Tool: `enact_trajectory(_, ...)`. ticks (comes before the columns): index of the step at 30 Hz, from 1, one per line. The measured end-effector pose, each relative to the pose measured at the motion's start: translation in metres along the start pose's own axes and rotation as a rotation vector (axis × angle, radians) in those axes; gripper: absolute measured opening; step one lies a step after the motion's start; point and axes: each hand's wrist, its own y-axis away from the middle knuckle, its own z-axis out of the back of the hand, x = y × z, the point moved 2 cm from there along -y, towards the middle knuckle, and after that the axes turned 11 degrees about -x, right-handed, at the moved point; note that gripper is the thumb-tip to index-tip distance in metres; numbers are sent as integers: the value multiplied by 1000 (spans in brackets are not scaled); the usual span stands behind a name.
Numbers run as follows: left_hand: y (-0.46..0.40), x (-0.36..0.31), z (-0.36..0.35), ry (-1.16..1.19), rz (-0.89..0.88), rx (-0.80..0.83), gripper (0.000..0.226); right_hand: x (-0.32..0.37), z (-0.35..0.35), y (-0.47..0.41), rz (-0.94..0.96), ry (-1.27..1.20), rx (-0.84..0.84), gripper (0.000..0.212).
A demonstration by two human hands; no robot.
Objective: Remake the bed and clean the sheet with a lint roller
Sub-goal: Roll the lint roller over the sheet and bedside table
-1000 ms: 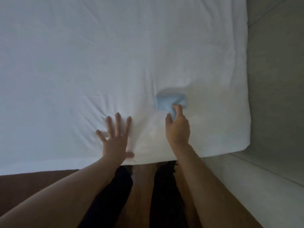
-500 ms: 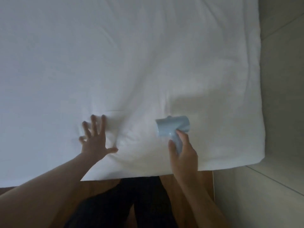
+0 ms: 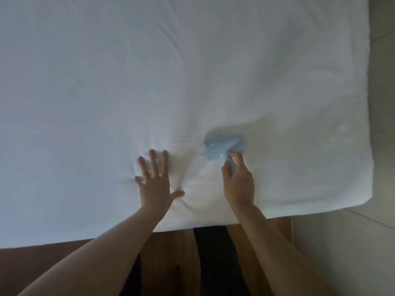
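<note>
lint rolling on the smooth white fabric bed sheet [image 3: 149, 71], near its front edge.
left hand [image 3: 155, 184] presses flat on the sheet, fingers straight and spread; right hand [image 3: 238, 184] grasps the handle of the pale blue plastic lint roller [image 3: 222, 146], whose drum lies on the sheet just beside the left hand.
</note>
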Motion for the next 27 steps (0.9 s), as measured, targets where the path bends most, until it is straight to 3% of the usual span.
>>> enact_trajectory(5,17,41,-10,101,-222,-108,110,-65,34,128,-221,143,49,31)
enact_trajectory(9,24,122,-5,-7,-301,-100,128,-33,35,177,-218,206,-64,48)
enact_trajectory(14,2,228,4,-78,-79,13,151,104,-50,128,-93,-36,-92,27)
enact_trajectory(20,-1,256,-10,-77,-136,48,151,244,-143,33,-157,-203,-47,32)
enact_trajectory(23,-2,258,-15,-60,-152,14,147,244,-157,27,-171,-131,0,30)
enact_trajectory(27,-2,259,-13,-14,-151,37,148,185,-146,92,-151,-40,-3,27)
